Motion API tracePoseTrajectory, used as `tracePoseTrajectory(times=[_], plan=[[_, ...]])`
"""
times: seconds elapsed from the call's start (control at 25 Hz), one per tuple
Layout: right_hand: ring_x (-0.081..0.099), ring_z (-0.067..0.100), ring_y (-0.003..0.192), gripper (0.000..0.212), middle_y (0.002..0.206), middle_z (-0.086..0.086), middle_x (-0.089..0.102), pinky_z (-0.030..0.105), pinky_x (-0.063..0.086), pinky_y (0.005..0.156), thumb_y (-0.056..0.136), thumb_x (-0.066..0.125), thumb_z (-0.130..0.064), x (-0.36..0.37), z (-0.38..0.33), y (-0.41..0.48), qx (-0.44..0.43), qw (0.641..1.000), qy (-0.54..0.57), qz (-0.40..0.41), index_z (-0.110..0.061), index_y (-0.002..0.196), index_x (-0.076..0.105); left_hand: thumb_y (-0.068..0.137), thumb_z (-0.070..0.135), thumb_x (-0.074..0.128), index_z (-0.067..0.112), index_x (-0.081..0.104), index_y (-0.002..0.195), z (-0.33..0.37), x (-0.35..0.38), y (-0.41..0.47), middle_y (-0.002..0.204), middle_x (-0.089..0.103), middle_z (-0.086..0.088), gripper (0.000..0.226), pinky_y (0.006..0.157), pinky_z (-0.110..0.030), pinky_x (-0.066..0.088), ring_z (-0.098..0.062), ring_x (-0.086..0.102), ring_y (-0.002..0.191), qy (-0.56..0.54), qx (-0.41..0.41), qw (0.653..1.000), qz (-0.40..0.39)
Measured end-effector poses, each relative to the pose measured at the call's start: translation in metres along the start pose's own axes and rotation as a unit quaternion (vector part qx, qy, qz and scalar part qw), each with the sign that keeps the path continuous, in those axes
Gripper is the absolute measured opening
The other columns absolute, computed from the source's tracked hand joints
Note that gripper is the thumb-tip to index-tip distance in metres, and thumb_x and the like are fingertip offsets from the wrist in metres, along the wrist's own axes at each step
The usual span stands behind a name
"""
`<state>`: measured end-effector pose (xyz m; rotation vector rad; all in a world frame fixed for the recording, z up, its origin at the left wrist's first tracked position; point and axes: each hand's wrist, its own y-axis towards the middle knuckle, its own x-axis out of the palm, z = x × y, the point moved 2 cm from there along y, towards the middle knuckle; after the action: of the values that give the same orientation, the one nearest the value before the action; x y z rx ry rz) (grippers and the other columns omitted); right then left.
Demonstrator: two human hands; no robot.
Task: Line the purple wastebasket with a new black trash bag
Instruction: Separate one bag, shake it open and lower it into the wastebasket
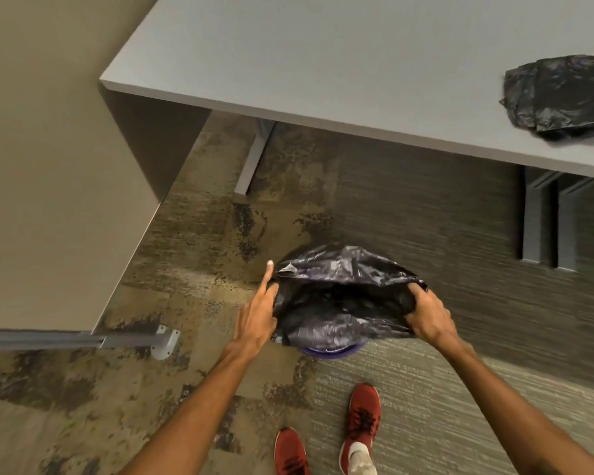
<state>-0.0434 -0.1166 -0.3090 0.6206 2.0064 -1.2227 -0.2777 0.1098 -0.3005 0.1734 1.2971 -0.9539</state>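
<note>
Where we stand: we look down from the head camera at a carpeted floor (220, 255), with our two bare arms reaching forward and our red shoes (362, 416) at the bottom of the view.
Purple wastebasket (330, 351): it sits on the floor just ahead of our feet, in front of the counter's near edge. We see only a curved strip of its purple rim at the near side; the rest is covered by plastic.
Black trash bag (340, 293): it is draped over the mouth of the wastebasket, crinkled and glossy, with a dark opening in the middle. Its far edge is puffed up and its near edge folds down over the rim.
Left hand (258, 313): it is at the bag's left edge. The forefinger points straight out, away from us, along the plastic, while the other fingers curl in against the bag's edge. We cannot tell how firmly they pinch it.
Right hand (426, 317): it is clenched on the bag's right edge, fingers bunched into the plastic, knuckles up.
Counter (323, 63): a pale grey top fills the upper part of the view.
Second black bag (559, 94): it lies crumpled on the counter at the far right, well apart from the wastebasket.
Partition wall (48, 166): a beige panel stands to our left, with a grey metal foot (165, 341) on the floor.
</note>
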Motion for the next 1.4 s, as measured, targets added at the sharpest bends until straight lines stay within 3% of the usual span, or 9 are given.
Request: tracePoseTrajectory(times=[0.16, 0.28, 0.4, 0.48, 0.6, 0.72, 0.88, 1.04, 1.4], plan=[[0.067, 0.023, 0.083, 0.033, 0.099, 0.012, 0.072, 0.035, 0.051, 0.074, 0.078, 0.064, 0.002, -0.005, 0.012, 0.004, 0.019, 0.993, 0.063, -0.101, -0.019, 0.103, 0.069, 0.083, 0.003, 0.074, 0.021, 0.053, 0.122, -0.022, -0.013, 0.000, 0.157, 0.039, 0.000, 0.048, 0.073, -0.033, 0.060, -0.024, 0.069, 0.096, -0.093, -0.064, 0.988, -0.105], [0.067, 0.029, 0.084, 0.030, 0.097, 0.012, 0.073, 0.038, 0.052, 0.071, 0.076, 0.065, 0.002, -0.021, 0.003, 0.007, -0.012, 0.994, 0.075, -0.075, -0.024, 0.091, 0.064, 0.089, 0.004, 0.067, 0.028, 0.055, 0.131, -0.025, -0.031, 0.003, 0.133, 0.060, -0.010, 0.050, 0.059, -0.015, 0.056, 0.004, 0.067, 0.076, -0.212, -0.075, 0.948, -0.225], [0.062, 0.039, 0.095, 0.034, 0.105, 0.012, 0.062, 0.037, 0.045, 0.072, 0.078, 0.067, 0.001, -0.041, -0.021, -0.004, -0.084, 0.959, 0.128, 0.237, -0.019, 0.102, 0.053, 0.082, 0.013, 0.076, 0.021, 0.049, 0.137, -0.002, -0.053, 0.010, 0.169, -0.006, 0.008, 0.062, 0.069, -0.031, 0.063, -0.007, 0.068, 0.084, -0.164, 0.005, 0.983, 0.087], [0.062, 0.043, 0.091, 0.050, 0.120, 0.013, 0.054, 0.043, 0.052, 0.069, 0.082, 0.066, 0.001, -0.040, -0.037, -0.022, -0.138, 0.923, 0.127, 0.336, -0.019, 0.123, 0.046, 0.086, 0.014, 0.071, 0.020, 0.045, 0.141, 0.011, -0.053, 0.004, 0.168, -0.010, 0.012, 0.061, 0.047, -0.027, 0.058, -0.010, 0.064, 0.059, -0.102, 0.069, 0.969, 0.214], [0.064, 0.050, 0.089, 0.051, 0.127, 0.014, 0.056, 0.048, 0.052, 0.065, 0.088, 0.056, -0.003, -0.011, -0.032, -0.028, -0.121, 0.975, 0.030, 0.185, -0.016, 0.136, 0.045, 0.095, 0.010, 0.063, 0.023, 0.026, 0.155, 0.003, -0.018, -0.006, 0.158, 0.038, -0.002, 0.072, 0.046, -0.024, 0.055, -0.013, 0.060, 0.052, -0.038, 0.090, 0.991, 0.095], [0.058, 0.047, 0.114, 0.036, 0.131, 0.018, 0.058, 0.046, 0.050, 0.087, 0.088, 0.053, -0.012, 0.016, -0.007, -0.018, 0.011, 0.998, -0.065, -0.025, -0.007, 0.124, 0.056, 0.087, -0.007, 0.065, 0.016, 0.037, 0.150, -0.017, 0.009, -0.010, 0.169, 0.006, 0.004, 0.072, 0.054, -0.018, 0.055, -0.012, 0.064, 0.063, 0.006, 0.067, 0.997, -0.050], [0.060, 0.043, 0.110, 0.028, 0.120, 0.018, 0.063, 0.045, 0.049, 0.088, 0.083, 0.063, -0.019, 0.018, -0.004, -0.008, 0.037, 0.999, 0.024, 0.022, -0.006, 0.108, 0.061, 0.079, -0.008, 0.074, 0.012, 0.055, 0.107, -0.021, 0.001, -0.005, 0.167, -0.010, 0.018, 0.040, 0.058, -0.034, 0.059, -0.019, 0.069, 0.078, -0.075, 0.036, 0.995, -0.048], [0.060, 0.038, 0.113, 0.039, 0.119, 0.016, 0.066, 0.044, 0.048, 0.092, 0.080, 0.072, -0.019, 0.020, 0.005, 0.001, 0.037, 0.997, 0.067, 0.031, -0.011, 0.117, 0.062, 0.069, -0.004, 0.082, 0.020, 0.050, 0.134, -0.033, 0.004, 0.004, 0.167, -0.009, 0.016, 0.076, 0.089, -0.043, 0.059, -0.024, 0.060, 0.125, -0.141, 0.031, 0.989, -0.040], [0.052, 0.015, 0.059, 0.024, 0.065, 0.004, 0.057, 0.028, 0.041, 0.049, 0.075, 0.062, 0.006, 0.069, 0.032, 0.045, 0.084, 0.948, 0.294, -0.086, -0.012, 0.090, 0.056, 0.066, 0.001, 0.086, 0.026, 0.040, 0.145, -0.071, 0.082, 0.038, 0.168, -0.010, 0.010, 0.095, 0.097, -0.037, 0.052, -0.026, 0.047, 0.140, -0.126, 0.016, 0.990, -0.066]])
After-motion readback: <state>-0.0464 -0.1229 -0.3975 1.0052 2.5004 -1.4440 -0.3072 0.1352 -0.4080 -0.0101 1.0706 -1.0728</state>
